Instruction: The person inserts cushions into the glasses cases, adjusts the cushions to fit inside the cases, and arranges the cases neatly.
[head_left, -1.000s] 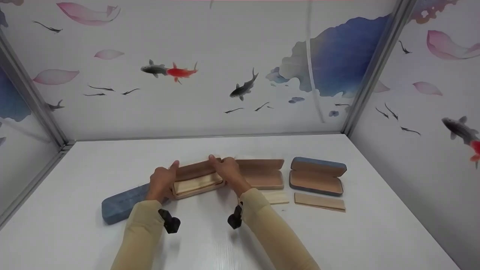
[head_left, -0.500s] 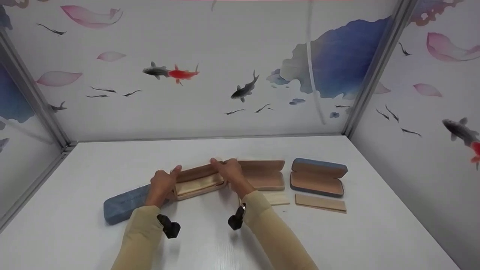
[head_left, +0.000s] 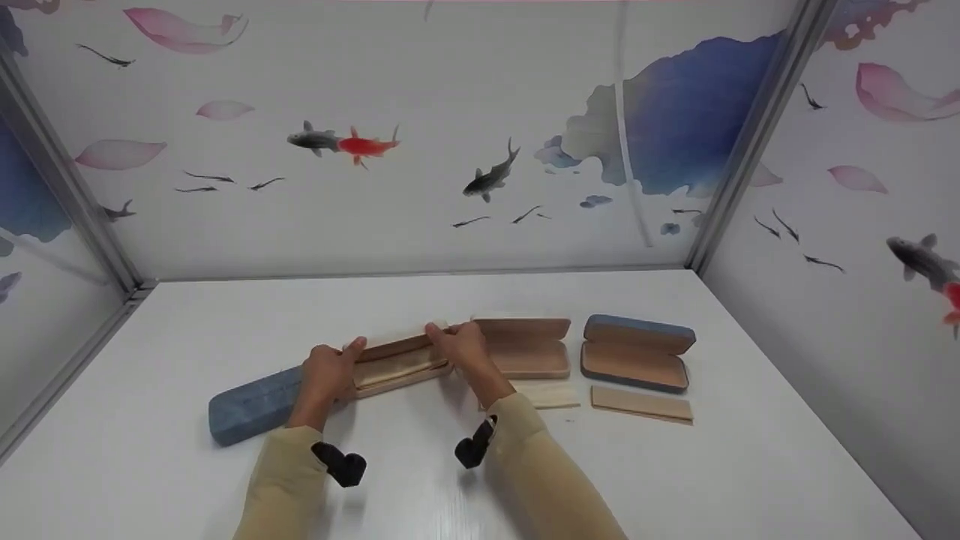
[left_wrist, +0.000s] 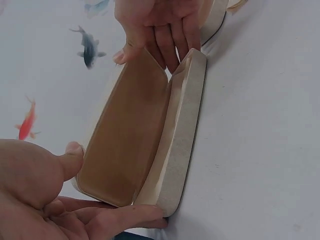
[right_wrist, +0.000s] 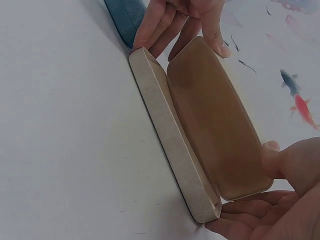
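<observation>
A cream eyeglass case (head_left: 405, 384) with a brown lining stands with its lid partly raised, and a pale folded cloth (head_left: 394, 367) lies inside. My left hand (head_left: 326, 379) grips the case's left end, thumb on the lid's top edge and fingers along the end of the base. At the opposite end my right hand (head_left: 469, 352) holds it the same way. Both wrist views show the lid's lining (left_wrist: 125, 130) leaning over the base, the thumbs pressing its rim. Beside my left hand lies a closed blue eyeglass case (head_left: 251, 409).
Right of my hands, another cream case (head_left: 529, 364) lies open, with a pale folded cloth (head_left: 553, 395) in front. Further right is an open blue case (head_left: 636, 367), a tan folded cloth (head_left: 641, 403) before it. Printed panels wall in the white table (head_left: 420, 480) at back and sides.
The cream case's lid has tipped forward and down over its base, my thumbs moving with it. The other cases and cloths stay where they were.
</observation>
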